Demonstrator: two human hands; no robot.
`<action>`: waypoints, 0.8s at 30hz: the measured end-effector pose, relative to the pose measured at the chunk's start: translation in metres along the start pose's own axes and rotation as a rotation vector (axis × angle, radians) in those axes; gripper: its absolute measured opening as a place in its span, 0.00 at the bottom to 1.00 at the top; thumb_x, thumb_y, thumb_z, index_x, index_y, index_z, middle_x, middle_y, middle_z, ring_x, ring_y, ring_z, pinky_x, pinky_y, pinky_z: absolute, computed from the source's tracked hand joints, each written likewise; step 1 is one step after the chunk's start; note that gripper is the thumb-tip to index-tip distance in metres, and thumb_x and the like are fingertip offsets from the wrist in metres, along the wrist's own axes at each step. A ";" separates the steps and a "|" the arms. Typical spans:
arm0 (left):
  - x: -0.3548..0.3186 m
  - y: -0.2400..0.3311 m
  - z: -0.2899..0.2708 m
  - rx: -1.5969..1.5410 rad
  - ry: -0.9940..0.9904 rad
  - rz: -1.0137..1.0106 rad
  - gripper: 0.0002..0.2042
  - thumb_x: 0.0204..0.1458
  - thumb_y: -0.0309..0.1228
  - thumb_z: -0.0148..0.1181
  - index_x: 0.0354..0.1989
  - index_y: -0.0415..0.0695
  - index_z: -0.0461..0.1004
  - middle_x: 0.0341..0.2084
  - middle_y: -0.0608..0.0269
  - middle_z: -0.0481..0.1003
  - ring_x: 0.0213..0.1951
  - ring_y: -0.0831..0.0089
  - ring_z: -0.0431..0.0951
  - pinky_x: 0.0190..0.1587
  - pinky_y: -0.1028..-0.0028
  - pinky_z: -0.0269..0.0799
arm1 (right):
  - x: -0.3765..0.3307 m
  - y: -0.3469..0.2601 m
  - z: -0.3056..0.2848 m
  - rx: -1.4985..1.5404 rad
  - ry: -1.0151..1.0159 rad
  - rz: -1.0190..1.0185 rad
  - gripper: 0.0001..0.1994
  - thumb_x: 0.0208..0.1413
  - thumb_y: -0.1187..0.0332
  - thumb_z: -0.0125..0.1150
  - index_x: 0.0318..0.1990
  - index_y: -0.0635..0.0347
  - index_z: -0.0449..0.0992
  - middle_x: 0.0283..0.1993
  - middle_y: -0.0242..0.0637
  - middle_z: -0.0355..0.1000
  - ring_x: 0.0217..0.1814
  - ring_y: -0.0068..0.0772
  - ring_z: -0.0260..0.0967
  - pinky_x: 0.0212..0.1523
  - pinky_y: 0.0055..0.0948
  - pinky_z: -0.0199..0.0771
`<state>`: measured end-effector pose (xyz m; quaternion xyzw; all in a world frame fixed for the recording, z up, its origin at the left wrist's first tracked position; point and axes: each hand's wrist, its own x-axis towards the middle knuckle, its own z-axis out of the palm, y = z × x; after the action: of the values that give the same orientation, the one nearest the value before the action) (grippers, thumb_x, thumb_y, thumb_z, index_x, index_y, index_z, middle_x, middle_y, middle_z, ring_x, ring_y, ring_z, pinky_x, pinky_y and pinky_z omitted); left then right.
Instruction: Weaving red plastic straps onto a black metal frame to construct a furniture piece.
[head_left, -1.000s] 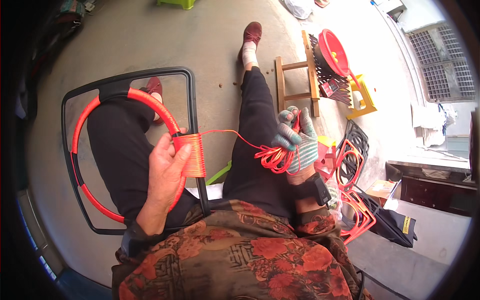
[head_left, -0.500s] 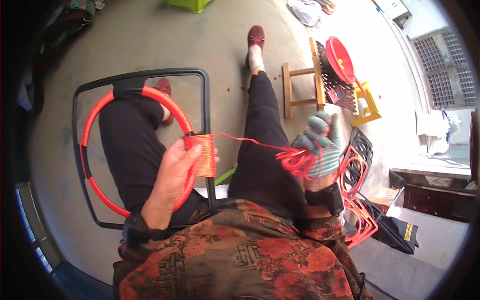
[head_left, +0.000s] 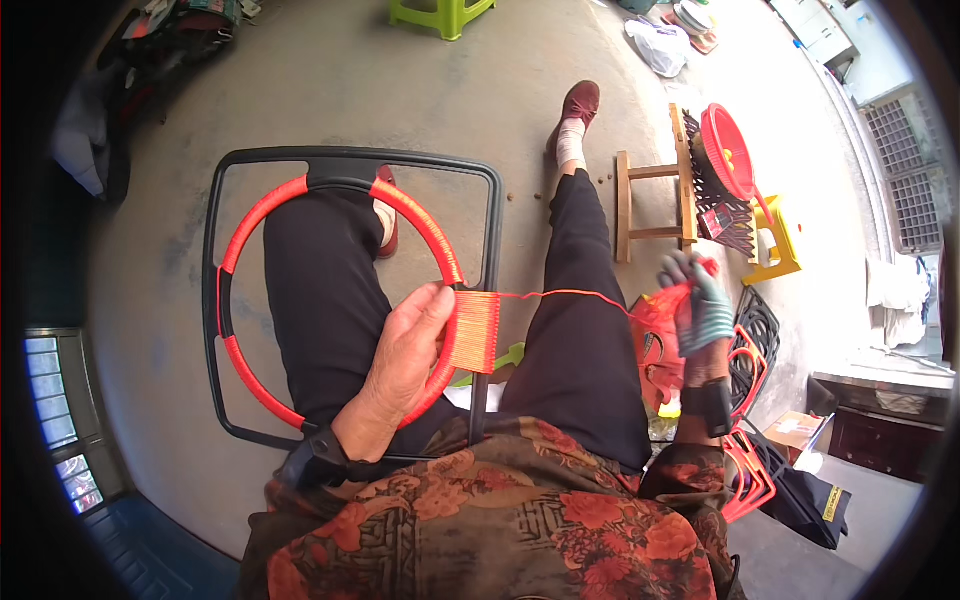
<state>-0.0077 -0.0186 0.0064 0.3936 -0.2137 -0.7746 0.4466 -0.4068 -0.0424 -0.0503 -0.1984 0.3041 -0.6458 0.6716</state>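
Black frame (head_left: 493, 235), bent-cornered, held upright over left leg. Red-wrapped ring (head_left: 262, 215) set inside frame. Wooden stool (head_left: 630, 205) stood on floor ahead of right hand; red basket (head_left: 728, 135) rested on dark slats beside it. Ring's right edge gripped by bare left hand (head_left: 405, 345): thumb laid in front, fingers partly hidden behind. Red cord bundle held in gloved right hand (head_left: 708, 305), fingers curled; exact grip blurred. Cord band (head_left: 476, 332) wound between ring and frame's right bar. Thin strand (head_left: 572, 292) stretched from band to right hand.
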 end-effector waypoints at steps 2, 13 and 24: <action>-0.003 0.004 -0.006 0.022 0.080 -0.012 0.19 0.66 0.41 0.45 0.54 0.36 0.65 0.44 0.58 0.75 0.44 0.75 0.76 0.47 0.76 0.73 | 0.011 0.034 0.071 -0.928 0.311 -0.128 0.08 0.56 0.71 0.57 0.42 0.59 0.77 0.39 0.36 0.76 0.42 0.33 0.73 0.44 0.29 0.71; 0.000 0.008 0.001 0.173 0.194 0.264 0.15 0.64 0.33 0.48 0.54 0.36 0.66 0.42 0.60 0.75 0.42 0.78 0.75 0.44 0.75 0.73 | -0.014 0.108 0.219 -1.622 -0.725 -0.697 0.18 0.47 0.71 0.59 0.48 0.59 0.75 0.46 0.42 0.74 0.38 0.42 0.75 0.39 0.36 0.78; 0.007 -0.011 -0.022 0.268 0.175 0.162 0.11 0.61 0.26 0.53 0.51 0.38 0.72 0.46 0.62 0.76 0.49 0.76 0.74 0.56 0.74 0.67 | 0.017 0.149 0.165 -0.702 -0.445 0.597 0.12 0.58 0.69 0.59 0.46 0.66 0.74 0.38 0.35 0.76 0.38 0.23 0.73 0.42 0.27 0.77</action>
<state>0.0020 -0.0187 -0.0176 0.4971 -0.3064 -0.6633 0.4680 -0.1863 -0.0666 -0.0300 -0.4492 0.3959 -0.2266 0.7682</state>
